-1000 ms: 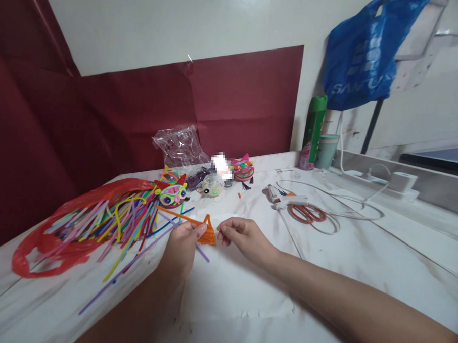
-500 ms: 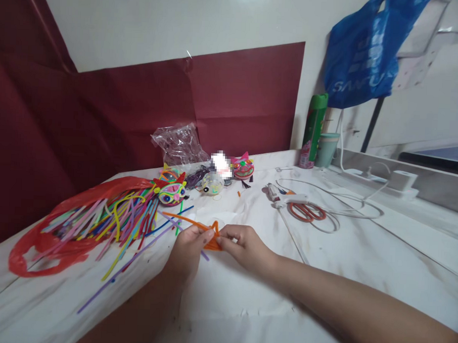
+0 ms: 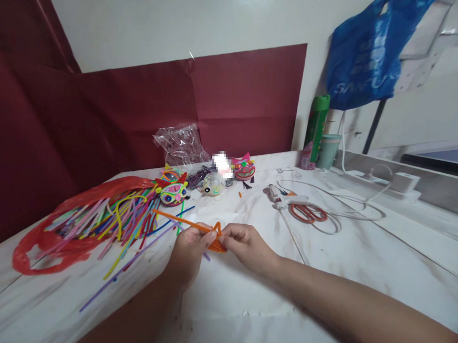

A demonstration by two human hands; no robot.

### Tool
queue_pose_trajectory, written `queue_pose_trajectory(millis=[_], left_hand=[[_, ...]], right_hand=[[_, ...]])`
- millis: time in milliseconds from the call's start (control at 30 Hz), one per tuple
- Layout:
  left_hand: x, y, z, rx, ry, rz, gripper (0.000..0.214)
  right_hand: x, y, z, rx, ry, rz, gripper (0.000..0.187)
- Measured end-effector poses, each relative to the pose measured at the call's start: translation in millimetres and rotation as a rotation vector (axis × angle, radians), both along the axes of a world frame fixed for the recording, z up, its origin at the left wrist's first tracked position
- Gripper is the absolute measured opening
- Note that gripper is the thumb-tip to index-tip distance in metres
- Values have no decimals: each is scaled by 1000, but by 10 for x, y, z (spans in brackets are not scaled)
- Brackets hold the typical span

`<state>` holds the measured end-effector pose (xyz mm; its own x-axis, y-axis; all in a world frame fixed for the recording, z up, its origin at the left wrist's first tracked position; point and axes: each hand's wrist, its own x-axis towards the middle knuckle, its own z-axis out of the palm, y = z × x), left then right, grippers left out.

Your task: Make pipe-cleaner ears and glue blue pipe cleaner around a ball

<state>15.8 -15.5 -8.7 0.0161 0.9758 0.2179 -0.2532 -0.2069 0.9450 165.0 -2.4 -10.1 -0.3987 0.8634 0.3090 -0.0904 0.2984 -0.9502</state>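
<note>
An orange pipe cleaner is pinched between both hands above the middle of the table. My left hand grips it with thumb and fingers, and a long straight end sticks out to the left. My right hand pinches the bent part, where a small peak rises between the hands and folded orange strands show below. Just beyond, loose purple, blue and green pipe cleaners cross on the tabletop. White paper lies under the hands.
On the left, a red plastic bag holds many coloured pipe cleaners. Decorated animal-face crafts stand at the back beside clear plastic wrap. To the right lie a glue gun, orange-handled scissors and cables. A green spray can stands behind.
The long orange end has swung slightly left and straightened. Both hands keep their pinch on the pipe cleaner, and the whole view has shifted a little.
</note>
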Motion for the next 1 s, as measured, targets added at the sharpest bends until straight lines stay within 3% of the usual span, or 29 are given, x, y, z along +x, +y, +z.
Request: queue_pose_trajectory(millis=[233, 633, 800, 1000], left_hand=[[8, 0, 70, -28, -36, -37, 18], [-35, 27, 26, -38, 53, -82, 21], [-66, 66, -33, -1, 155, -72, 18], [-62, 71, -41, 6, 137, 4, 17]], right_hand=[[-4, 11, 61, -42, 32, 53, 21], [7, 90, 0, -124, 125, 11, 16], [4, 90, -1, -116, 114, 6, 19], [-16, 79, -18, -130, 94, 9, 16]])
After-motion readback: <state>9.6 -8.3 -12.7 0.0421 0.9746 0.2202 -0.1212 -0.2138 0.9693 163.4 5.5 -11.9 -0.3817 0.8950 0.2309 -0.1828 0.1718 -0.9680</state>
